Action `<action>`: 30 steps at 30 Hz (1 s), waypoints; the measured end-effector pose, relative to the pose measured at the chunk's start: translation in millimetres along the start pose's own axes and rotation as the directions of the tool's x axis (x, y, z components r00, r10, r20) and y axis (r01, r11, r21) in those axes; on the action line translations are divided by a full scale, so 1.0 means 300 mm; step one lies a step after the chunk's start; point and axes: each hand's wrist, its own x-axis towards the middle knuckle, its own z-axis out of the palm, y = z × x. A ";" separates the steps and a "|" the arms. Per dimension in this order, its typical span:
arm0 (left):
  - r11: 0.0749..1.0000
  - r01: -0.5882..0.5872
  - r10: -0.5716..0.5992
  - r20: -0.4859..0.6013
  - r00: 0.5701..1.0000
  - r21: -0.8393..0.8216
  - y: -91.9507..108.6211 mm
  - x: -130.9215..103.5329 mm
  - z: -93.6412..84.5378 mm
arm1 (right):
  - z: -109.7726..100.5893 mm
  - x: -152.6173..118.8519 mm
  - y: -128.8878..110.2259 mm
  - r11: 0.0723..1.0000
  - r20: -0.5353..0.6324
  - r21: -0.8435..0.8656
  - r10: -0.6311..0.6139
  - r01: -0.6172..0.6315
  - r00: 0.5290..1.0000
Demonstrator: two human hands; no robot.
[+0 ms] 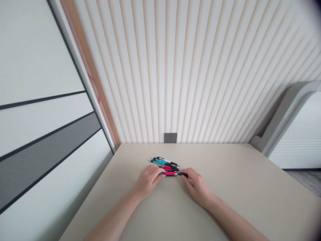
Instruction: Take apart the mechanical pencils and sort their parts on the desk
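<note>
Head view: hands [147, 179] [197, 184] gripping pens [170, 173]; wide tabletop [240, 182] toward right edge [285, 172].

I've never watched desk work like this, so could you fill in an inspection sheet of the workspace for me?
Surface: smooth beige tabletop, its far edge along the wall.
Job's things: slim plastic pens lying close together; a red-and-black pen nearest, turquoise-and-black and white-and-black ones farther back.
Clutter: nothing seen.
Hands: left hand at the nearest red pen's left end, right hand at its right; firmness of grip unclear.
Cables: nothing seen.
Surroundings: cream ribbed wall with dark rectangular socket; white dark-trimmed panels left; grey-and-white furniture right.
</note>
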 end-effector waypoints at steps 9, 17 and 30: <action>0.996 0.084 -0.082 -0.051 0.995 0.040 -0.015 -0.005 0.007 | -0.038 0.006 0.025 0.998 -0.069 -0.059 0.010 -0.014 0.998; 0.985 0.163 -0.159 -0.084 0.984 0.052 -0.013 -0.006 0.012 | -0.042 0.001 0.030 0.997 -0.056 -0.064 0.036 -0.040 0.998; 0.999 0.034 -0.034 0.007 0.999 -0.007 0.011 -0.004 0.003 | -0.040 0.000 0.008 0.988 0.154 -0.126 -0.074 0.094 0.985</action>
